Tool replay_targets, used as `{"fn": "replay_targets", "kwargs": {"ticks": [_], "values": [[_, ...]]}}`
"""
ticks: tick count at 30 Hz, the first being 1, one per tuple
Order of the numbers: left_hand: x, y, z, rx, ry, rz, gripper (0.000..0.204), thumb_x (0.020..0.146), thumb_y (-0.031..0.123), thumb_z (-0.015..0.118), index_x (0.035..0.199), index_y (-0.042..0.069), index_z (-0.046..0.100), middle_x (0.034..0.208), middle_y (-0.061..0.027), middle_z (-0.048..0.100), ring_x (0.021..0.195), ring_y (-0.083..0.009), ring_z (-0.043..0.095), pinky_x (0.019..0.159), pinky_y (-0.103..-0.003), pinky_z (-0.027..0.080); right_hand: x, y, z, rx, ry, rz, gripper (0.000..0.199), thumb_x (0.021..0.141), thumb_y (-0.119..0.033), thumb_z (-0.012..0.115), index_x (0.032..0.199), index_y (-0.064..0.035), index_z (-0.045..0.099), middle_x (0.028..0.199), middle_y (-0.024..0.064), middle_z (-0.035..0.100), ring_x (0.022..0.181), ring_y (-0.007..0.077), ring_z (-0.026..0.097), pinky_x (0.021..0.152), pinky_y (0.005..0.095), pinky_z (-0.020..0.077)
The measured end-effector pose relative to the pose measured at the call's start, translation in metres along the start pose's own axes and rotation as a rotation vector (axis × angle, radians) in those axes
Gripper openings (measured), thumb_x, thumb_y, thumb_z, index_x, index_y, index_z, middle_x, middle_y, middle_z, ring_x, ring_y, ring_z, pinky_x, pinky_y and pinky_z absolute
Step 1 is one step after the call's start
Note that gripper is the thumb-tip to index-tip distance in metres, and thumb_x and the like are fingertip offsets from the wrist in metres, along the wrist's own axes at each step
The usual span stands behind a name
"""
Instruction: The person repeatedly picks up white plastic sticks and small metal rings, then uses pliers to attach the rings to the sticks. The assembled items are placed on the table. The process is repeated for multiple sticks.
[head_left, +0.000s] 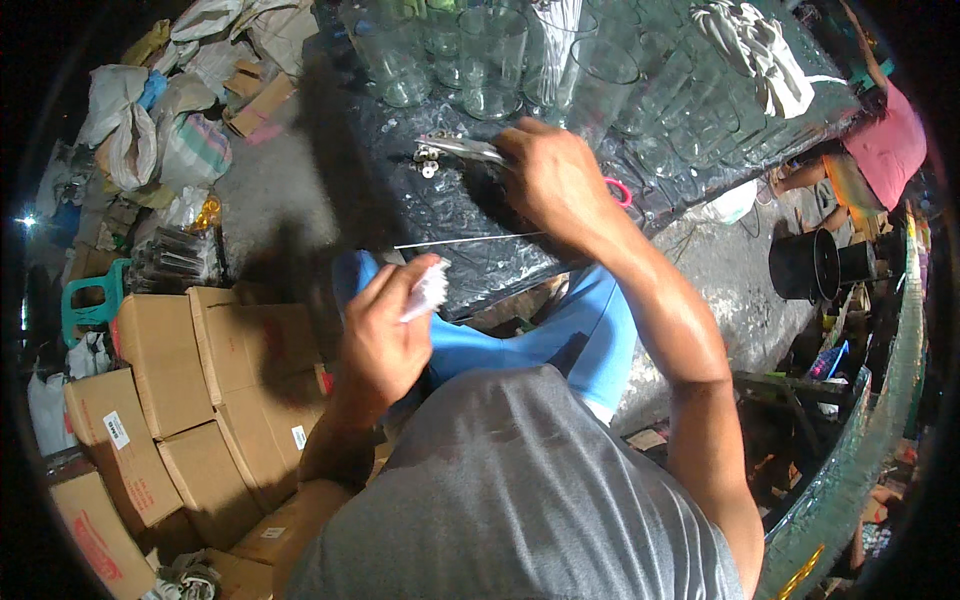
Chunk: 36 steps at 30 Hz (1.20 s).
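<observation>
My left hand is closed around a small white bundle with a frayed end, above my lap near the table's front edge. Over the dark, plastic-covered table, the fingers of my right hand are closed on a grey metal tool with narrow jaws or blades. Its grip is hidden, so I cannot tell pliers from scissors. Beneath its tip lies a cluster of small metal discs. A pink loop handle shows beyond my right wrist. One thin white strand stretches along the table's front edge.
Glass tumblers crowd the table's far side, one holding white strands. White cloth lies at far right. Cardboard boxes are stacked left, sacks beyond. Another person and a black bucket are at right.
</observation>
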<state>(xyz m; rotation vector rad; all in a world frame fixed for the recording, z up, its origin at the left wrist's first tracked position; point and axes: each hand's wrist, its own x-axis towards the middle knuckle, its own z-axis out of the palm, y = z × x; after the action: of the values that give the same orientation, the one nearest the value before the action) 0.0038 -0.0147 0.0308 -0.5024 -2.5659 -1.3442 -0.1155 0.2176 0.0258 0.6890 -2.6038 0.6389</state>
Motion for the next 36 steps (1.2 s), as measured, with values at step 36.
{"fn": "replay_targets", "kwargs": {"ticks": [36], "values": [[0.141, -0.092, -0.022, 0.546, -0.057, 0.025, 0.02, 0.09, 0.017, 0.067, 0.094, -0.002, 0.063, 0.089, -0.0226, 0.064, 0.086, -0.0445, 0.061, 0.074, -0.05, 0.047, -0.002, -0.008, -0.041, 0.192, -0.155, -0.084, 0.023, 0.081, 0.0, 0.064, 0.103, 0.0052, 0.06, 0.1, 0.0233, 0.061, 0.095, 0.0452, 0.061, 0.083, 0.0493, 0.0494]]}}
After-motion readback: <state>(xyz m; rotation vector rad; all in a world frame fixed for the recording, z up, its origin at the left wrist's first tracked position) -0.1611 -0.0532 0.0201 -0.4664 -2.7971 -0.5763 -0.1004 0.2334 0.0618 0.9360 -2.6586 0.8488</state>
